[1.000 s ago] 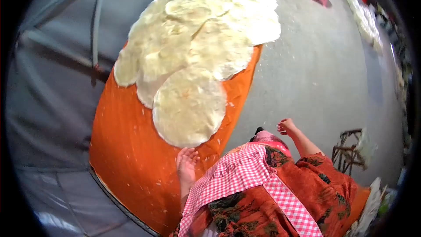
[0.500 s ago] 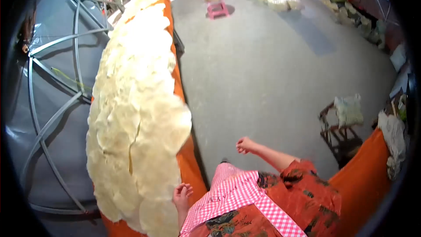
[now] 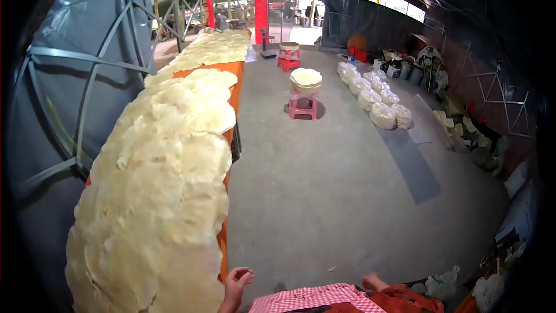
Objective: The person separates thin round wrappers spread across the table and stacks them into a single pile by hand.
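My left hand (image 3: 236, 283) is raised beside the right edge of the long table, its fingers loosely bent and apart, with nothing in it. Round, pale flat sheets (image 3: 168, 185) overlap along the orange-covered table (image 3: 236, 90), close to that hand but apart from it. At the bottom of the view, my right hand (image 3: 373, 282) is by the red sleeve, partly blurred, and its fingers are hard to make out. A pink checked apron (image 3: 315, 297) shows between my two hands.
A pink stool (image 3: 303, 106) bears a stack of pale sheets (image 3: 306, 80). Behind it is a red stool (image 3: 288, 61). Filled clear bags (image 3: 382, 115) sit on the floor at the right. Metal frames (image 3: 95, 81) line the left wall.
The view has lifted from the near table end to the whole room. Both hands now appear lower in the frame. My left hand is still empty beside the table.
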`<action>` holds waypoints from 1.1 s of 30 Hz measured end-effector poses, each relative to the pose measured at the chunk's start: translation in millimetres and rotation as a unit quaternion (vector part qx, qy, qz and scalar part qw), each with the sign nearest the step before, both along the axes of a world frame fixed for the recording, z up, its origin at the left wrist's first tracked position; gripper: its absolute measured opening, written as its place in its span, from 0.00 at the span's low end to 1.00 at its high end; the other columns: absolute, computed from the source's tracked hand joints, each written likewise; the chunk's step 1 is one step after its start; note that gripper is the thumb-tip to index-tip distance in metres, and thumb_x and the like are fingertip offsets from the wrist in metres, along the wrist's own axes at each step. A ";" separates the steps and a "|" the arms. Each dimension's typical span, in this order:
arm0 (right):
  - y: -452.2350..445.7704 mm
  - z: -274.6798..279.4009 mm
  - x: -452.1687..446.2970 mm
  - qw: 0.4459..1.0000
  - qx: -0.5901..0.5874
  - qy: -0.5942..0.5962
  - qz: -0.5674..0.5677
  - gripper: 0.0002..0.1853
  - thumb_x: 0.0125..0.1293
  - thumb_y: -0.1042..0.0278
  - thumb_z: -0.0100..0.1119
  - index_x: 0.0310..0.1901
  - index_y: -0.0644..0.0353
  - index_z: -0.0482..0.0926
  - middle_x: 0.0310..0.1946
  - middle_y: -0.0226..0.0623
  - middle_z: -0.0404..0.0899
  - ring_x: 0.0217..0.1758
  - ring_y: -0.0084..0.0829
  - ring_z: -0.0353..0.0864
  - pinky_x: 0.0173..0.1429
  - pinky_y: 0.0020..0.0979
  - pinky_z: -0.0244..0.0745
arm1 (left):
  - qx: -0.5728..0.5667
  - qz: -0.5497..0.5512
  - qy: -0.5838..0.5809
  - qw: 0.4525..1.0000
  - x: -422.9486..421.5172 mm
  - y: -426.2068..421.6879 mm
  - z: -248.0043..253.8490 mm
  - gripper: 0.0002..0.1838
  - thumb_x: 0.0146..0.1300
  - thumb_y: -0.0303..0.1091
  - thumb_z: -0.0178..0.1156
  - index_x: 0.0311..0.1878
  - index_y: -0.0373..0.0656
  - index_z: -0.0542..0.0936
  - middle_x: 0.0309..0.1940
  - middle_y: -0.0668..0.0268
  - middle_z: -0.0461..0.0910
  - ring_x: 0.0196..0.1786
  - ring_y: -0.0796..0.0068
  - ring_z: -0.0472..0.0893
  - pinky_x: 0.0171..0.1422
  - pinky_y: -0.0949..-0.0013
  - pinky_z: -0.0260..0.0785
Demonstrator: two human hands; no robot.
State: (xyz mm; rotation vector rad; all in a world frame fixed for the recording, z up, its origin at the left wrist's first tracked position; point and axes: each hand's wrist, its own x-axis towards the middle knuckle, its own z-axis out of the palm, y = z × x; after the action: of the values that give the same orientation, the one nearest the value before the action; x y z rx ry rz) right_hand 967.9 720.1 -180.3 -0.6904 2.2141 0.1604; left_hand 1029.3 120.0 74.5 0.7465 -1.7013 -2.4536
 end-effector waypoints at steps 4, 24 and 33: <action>6.5 30.3 -32.5 0.956 0.047 -0.106 -0.268 0.07 0.49 0.63 0.58 0.25 0.54 0.83 0.24 0.40 0.81 0.25 0.40 0.81 0.28 0.40 0.72 | 0.008 -0.098 0.003 0.995 -166.0 -7.0 -11.3 0.10 0.62 0.26 0.57 0.46 0.35 0.75 0.40 0.59 0.80 0.42 0.70 0.80 0.47 0.68 0.75; -371.9 -35.8 -1048.4 0.874 -0.304 0.045 -0.376 0.11 0.60 0.63 0.52 0.26 0.61 0.78 0.19 0.35 0.80 0.22 0.28 0.79 0.27 0.34 0.73 | 0.018 0.092 -0.115 0.989 -770.6 -151.0 -96.4 0.09 0.66 0.29 0.53 0.47 0.38 0.73 0.40 0.58 0.80 0.38 0.71 0.81 0.39 0.68 0.77; -466.5 -13.2 -1258.6 0.874 -0.161 -0.247 -0.387 0.02 0.57 0.73 0.57 0.33 0.57 0.77 0.25 0.32 0.80 0.27 0.25 0.79 0.25 0.29 0.72 | 0.051 0.069 -0.072 0.994 -1143.6 -257.1 -113.0 0.10 0.66 0.28 0.52 0.50 0.38 0.72 0.42 0.58 0.79 0.42 0.69 0.80 0.44 0.69 0.76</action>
State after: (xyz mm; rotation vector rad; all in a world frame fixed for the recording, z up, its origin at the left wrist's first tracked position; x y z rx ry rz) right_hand -290.7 253.6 -193.5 0.0486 1.8552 -0.7282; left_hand -114.2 -137.1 -38.5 1.0383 -1.5191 -2.4591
